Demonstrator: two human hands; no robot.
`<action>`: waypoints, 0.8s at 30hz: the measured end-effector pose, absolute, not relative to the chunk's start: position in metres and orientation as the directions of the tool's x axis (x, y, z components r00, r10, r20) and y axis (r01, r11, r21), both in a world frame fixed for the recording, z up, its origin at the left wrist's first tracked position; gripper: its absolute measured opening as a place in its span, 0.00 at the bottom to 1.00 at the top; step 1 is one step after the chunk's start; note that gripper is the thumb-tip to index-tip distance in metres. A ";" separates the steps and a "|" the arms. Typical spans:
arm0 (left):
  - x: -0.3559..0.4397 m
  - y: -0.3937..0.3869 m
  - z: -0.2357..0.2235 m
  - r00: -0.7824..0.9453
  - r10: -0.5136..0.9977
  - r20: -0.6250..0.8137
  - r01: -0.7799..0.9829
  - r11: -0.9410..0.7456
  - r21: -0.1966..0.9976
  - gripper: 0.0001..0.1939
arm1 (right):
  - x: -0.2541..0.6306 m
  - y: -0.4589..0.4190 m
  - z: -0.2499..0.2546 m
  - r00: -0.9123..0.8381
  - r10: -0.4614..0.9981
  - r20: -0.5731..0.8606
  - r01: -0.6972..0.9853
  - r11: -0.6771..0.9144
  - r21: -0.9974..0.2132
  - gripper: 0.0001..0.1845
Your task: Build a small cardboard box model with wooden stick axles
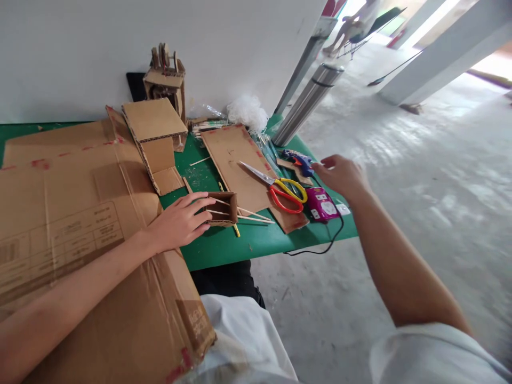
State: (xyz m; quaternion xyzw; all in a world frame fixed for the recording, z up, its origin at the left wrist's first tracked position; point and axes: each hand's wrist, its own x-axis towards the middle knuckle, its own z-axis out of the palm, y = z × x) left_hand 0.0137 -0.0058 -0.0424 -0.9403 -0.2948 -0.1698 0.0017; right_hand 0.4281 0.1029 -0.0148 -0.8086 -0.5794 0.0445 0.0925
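My left hand [182, 217] lies against the left end of a small open cardboard box [228, 209], its fingers over the rim and holding it on the green table. Thin wooden sticks [256, 215] stick out of the box to the right. At the table's right edge, my right hand [340, 173] has its fingers apart and slightly bent, just beside the blue hot glue gun [300, 162]. Whether a fingertip touches the gun is unclear. Scissors [286, 189] with red and yellow handles lie between the hands, partly on a flat cardboard piece [236, 165].
A large flattened cardboard box [72, 213] covers the left side of the green table [212, 256]. A purple power socket block [322, 204] with a black cord sits near the right edge. Behind stand a steel flask [306, 104], white stringy stuffing [248, 112] and a cardboard construction [166, 80].
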 end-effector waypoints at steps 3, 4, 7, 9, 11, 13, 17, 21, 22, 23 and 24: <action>0.014 -0.007 -0.040 0.750 0.555 0.360 0.548 -0.826 0.131 0.06 | 0.428 0.151 -0.025 0.349 0.935 -0.059 0.918 -0.354 -0.181 0.38; 0.014 -0.008 -0.038 0.736 0.561 0.379 0.548 -0.822 0.154 0.06 | 0.427 0.162 -0.030 0.355 0.930 -0.099 0.913 -0.367 -0.176 0.40; 0.012 -0.011 -0.028 0.676 0.600 0.427 0.557 -0.796 0.238 0.04 | 0.426 0.181 -0.042 0.374 0.913 -0.160 0.902 -0.399 -0.165 0.42; 0.010 -0.013 -0.019 0.637 0.630 0.445 0.571 -0.773 0.276 0.04 | 0.428 0.187 -0.047 0.386 0.904 -0.181 0.894 -0.415 -0.168 0.41; 0.007 -0.014 -0.008 0.612 0.633 0.474 0.583 -0.766 0.271 0.04 | 0.432 0.189 -0.049 0.397 0.893 -0.210 0.883 -0.434 -0.179 0.40; 0.003 -0.015 0.003 0.604 0.622 0.498 0.602 -0.766 0.225 0.05 | 0.437 0.190 -0.051 0.409 0.881 -0.236 0.869 -0.455 -0.193 0.40; -0.004 -0.016 0.027 0.608 0.623 0.492 0.672 -0.734 0.100 0.06 | 0.444 0.189 -0.053 0.426 0.860 -0.281 0.844 -0.490 -0.221 0.44; -0.009 -0.016 0.045 0.675 0.612 0.412 0.684 -0.729 -0.039 0.07 | 0.446 0.187 -0.055 0.408 0.862 -0.301 0.843 -0.482 -0.238 0.44; -0.009 -0.015 0.047 0.691 0.611 0.387 0.681 -0.729 -0.065 0.08 | 0.446 0.188 -0.055 0.405 0.863 -0.301 0.846 -0.479 -0.236 0.44; -0.009 -0.015 0.047 0.705 0.608 0.365 0.676 -0.732 -0.085 0.09 | 0.446 0.189 -0.056 0.405 0.863 -0.303 0.848 -0.478 -0.229 0.42; -0.007 -0.015 0.046 0.718 0.604 0.346 0.668 -0.738 -0.097 0.09 | 0.446 0.190 -0.057 0.408 0.861 -0.304 0.850 -0.480 -0.219 0.40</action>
